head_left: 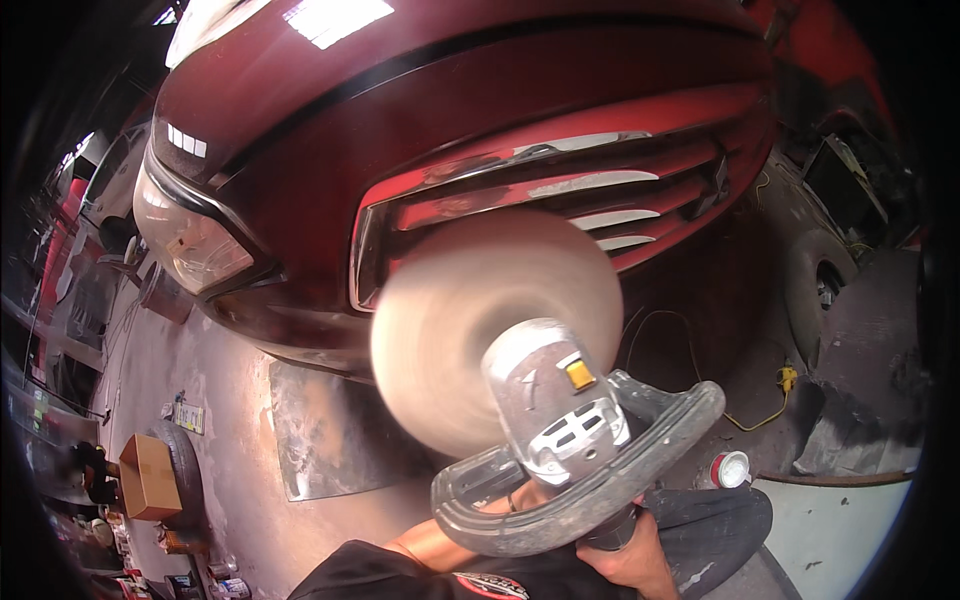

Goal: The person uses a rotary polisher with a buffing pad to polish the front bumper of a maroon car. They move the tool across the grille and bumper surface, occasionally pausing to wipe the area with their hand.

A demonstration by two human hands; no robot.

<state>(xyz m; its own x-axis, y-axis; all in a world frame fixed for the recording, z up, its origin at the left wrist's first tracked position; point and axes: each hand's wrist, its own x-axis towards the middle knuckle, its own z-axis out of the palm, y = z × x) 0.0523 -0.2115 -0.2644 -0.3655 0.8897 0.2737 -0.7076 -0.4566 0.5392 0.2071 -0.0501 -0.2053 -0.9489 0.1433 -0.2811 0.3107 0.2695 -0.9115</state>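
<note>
A handheld polisher (553, 400) with a grey head and a yellow button is in front of the car's grille. Its large pale round pad (430, 310) is blurred by spinning and overlaps the grille; whether it touches cannot be told. My right hand (638, 560) is closed round the dark rear grip. Mostly hidden behind the black loop handle (580, 490), my left hand (528, 494) is closed on the polisher. The dark red car (300, 120) has a grille with chrome-edged slats (600, 182) and a headlight (190, 235) at the left.
A flat dark sheet (330, 430) lies on the floor below the bumper. A cardboard box (150, 477) and a tire (180, 460) stand at the left. At the right are a white-topped can (731, 469), a yellow cord (760, 420), another tire (815, 285) and a pale panel (835, 525).
</note>
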